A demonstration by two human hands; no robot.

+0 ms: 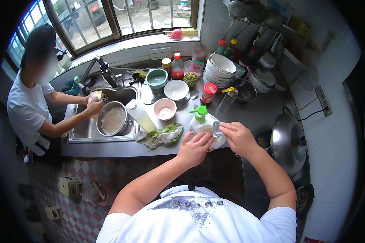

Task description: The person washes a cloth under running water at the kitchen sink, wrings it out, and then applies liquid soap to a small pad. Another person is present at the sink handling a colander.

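A large white pump bottle (197, 123) with a green pump head stands near the counter's front edge. My left hand (196, 148) lies against its front, fingers spread; whether it grips the bottle is unclear. Between the fingertips of my right hand (238, 136) is a small grey cloth or pad (216, 129), at the right side of the bottle. Left of the bottle lies a crumpled green and grey rag (167, 136), beside a white capless-looking plastic bottle (140, 115) that leans at the sink's edge. A clear bottle with a yellow top (228, 99) stands behind my right hand.
At the left, a co-worker (30, 100) handles something over the steel sink (82, 132), beside a metal pot (113, 119). Bowls (165, 109), stacked bowls (219, 71) and a red-lidded jar (209, 93) stand behind. A lidded wok (289, 144) is at right.
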